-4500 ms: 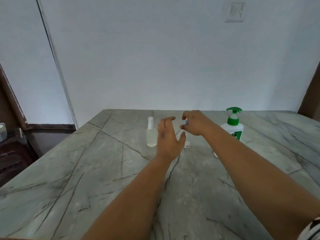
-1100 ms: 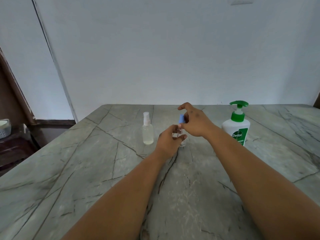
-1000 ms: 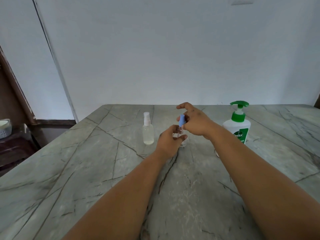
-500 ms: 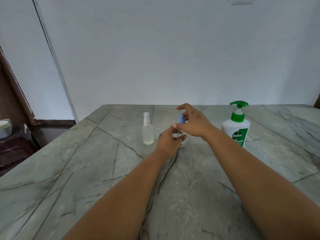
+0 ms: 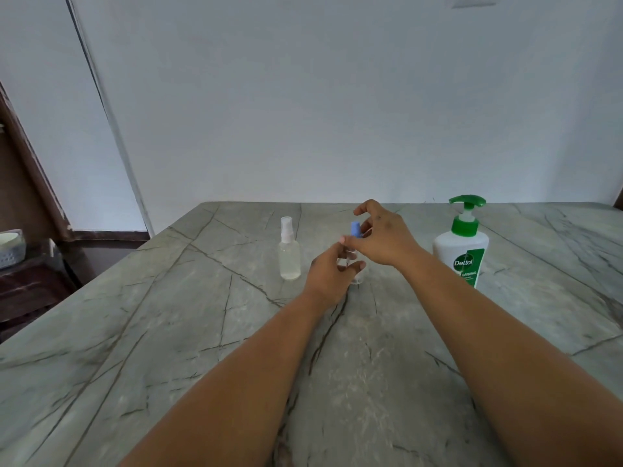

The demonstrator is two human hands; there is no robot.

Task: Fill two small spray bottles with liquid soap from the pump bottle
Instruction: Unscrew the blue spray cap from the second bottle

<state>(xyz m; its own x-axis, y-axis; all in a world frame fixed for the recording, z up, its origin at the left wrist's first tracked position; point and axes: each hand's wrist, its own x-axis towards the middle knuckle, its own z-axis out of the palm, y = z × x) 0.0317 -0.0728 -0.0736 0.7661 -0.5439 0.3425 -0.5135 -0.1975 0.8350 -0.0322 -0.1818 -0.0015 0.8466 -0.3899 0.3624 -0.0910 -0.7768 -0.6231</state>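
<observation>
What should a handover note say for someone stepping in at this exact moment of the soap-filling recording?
Left hand grips the body of the blue-topped spray bottle, which stands on the marble table.
Right hand pinches that bottle's blue top; whether it is loose cannot be told.
White-topped spray bottle stands capped to the left, untouched, with some clear liquid low inside.
Pump bottle stands upright to the right, untouched.
Done: nothing visibly filled from the pump.
Left: open both bottles, pump soap in, recap.
</observation>
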